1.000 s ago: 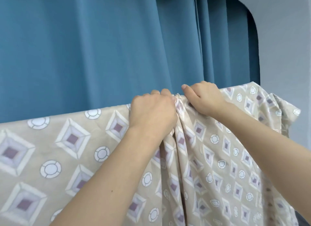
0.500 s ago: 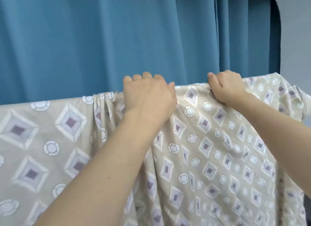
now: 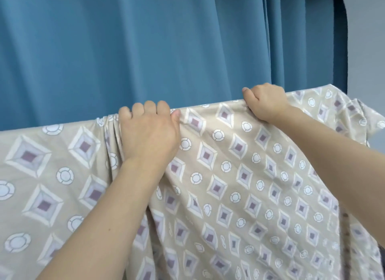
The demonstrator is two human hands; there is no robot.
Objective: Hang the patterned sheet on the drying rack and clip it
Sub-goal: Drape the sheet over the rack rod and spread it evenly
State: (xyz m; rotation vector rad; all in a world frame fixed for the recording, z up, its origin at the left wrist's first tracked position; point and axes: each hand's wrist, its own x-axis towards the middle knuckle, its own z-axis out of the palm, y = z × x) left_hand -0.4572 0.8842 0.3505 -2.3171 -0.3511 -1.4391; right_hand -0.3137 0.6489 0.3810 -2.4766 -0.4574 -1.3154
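The patterned sheet (image 3: 239,175), beige with purple diamonds and white circles, hangs over a horizontal bar that it hides completely. My left hand (image 3: 149,131) lies on the top fold at centre, fingers curled over the edge, with bunched pleats just to its left. My right hand (image 3: 263,102) grips the top fold further right, fingers closed on the cloth. The stretch of sheet between the two hands is fairly taut. The sheet's right end droops in loose folds. No clips are in view.
A blue curtain (image 3: 145,50) hangs close behind the sheet across most of the view. A pale grey wall (image 3: 368,40) shows at the far right.
My hands were together on a bunched fold a second ago. They have moved apart along the top edge, spreading the sheet flatter between them; pleats now gather left of my left hand.
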